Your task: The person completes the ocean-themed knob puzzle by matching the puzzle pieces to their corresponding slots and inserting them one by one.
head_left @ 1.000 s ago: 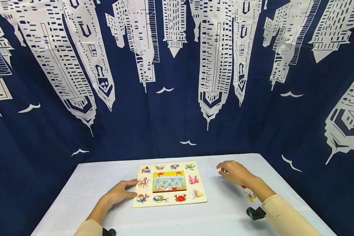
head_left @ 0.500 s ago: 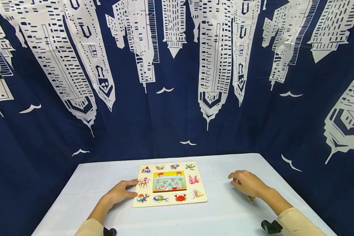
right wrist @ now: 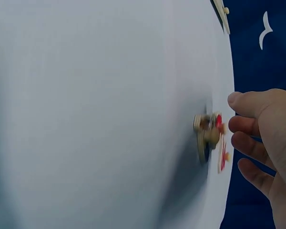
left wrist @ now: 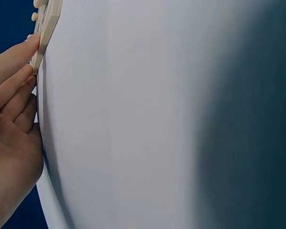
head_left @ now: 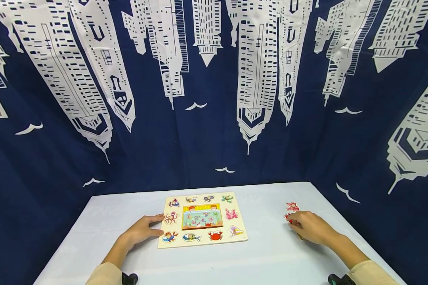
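Note:
A wooden knob puzzle board (head_left: 205, 240) lies flat, with sea animals around a fish tank picture. My left hand (head_left: 140, 232) touches its left edge, thumb and fingers extended; the left wrist view shows the thumb (left wrist: 20, 53) at the board's side. My right hand (head_left: 312, 227) is over loose knobbed puzzle pieces right of the board, its fingers loosely bent and holding nothing. A pink piece (head_left: 292, 206) lies beyond its fingertips, and a red piece (head_left: 287, 217) shows beside them. Further wooden pieces (right wrist: 206, 136) appear below the fingers in the right wrist view, blurred.
The white-covered table (head_left: 214, 265) ends at a dark blue curtain (head_left: 199, 150) with white buildings and birds. Black devices sit at both wrists, near the left sleeve (head_left: 105, 274) and right sleeve (head_left: 371, 273).
My right hand has moved right and come down toward the loose pieces, uncovering the pink and red ones. My left hand stays at the board's edge. The head view has shifted slightly.

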A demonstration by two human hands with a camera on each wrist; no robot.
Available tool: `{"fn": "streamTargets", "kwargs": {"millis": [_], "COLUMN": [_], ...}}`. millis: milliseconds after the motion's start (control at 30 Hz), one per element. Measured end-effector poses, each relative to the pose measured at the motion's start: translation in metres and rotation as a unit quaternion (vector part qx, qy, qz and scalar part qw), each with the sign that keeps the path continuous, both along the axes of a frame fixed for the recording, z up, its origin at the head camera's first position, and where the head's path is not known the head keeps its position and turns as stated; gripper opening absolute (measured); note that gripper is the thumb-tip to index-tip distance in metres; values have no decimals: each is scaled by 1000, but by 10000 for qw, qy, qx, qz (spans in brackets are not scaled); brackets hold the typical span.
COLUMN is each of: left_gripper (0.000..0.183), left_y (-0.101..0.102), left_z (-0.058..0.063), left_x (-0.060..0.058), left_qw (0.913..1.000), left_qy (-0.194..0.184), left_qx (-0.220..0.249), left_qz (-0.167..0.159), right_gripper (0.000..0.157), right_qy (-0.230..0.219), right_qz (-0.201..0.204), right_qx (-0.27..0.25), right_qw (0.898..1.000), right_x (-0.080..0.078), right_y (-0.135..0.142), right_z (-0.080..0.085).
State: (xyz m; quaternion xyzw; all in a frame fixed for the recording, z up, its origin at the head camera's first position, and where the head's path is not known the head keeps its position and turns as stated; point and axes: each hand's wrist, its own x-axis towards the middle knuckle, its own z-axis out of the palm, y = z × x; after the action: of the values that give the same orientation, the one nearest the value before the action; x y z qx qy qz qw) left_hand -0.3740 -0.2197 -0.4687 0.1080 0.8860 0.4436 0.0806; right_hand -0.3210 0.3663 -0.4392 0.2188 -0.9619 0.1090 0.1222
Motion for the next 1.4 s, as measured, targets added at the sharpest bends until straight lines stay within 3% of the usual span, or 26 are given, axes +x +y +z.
{"fn": "streamTargets", "kwargs": {"millis": [367, 633, 867, 1067, 1400], "left_gripper": [64, 64, 64, 64, 64], "left_y": [0, 0, 1, 0, 1], "left_z": [4, 6, 2, 3, 4], "left_x": [2, 0, -2, -1, 1], "left_qw": [9999, 9998, 9999, 9999, 9999], "left_qy": [-87, -38, -97, -96, -109], "left_qx": [-88, -169, -61, -88, -69], "left_qz": [-22, 12, 2, -9, 28], "right_gripper": [17, 6, 10, 12, 8], "right_qy": [-55, -63, 37, 130, 303], "right_qz": [-247, -89, 17, -36, 476], "right_qx": [-313, -519, -565, -435, -416], "right_qw": [9992, 9986, 9984, 9990, 9975], "right_x": [14, 11, 11, 11, -2], "right_y": [24, 26, 25, 21, -8], "right_z": [-13, -18, -23, -16, 0]}}
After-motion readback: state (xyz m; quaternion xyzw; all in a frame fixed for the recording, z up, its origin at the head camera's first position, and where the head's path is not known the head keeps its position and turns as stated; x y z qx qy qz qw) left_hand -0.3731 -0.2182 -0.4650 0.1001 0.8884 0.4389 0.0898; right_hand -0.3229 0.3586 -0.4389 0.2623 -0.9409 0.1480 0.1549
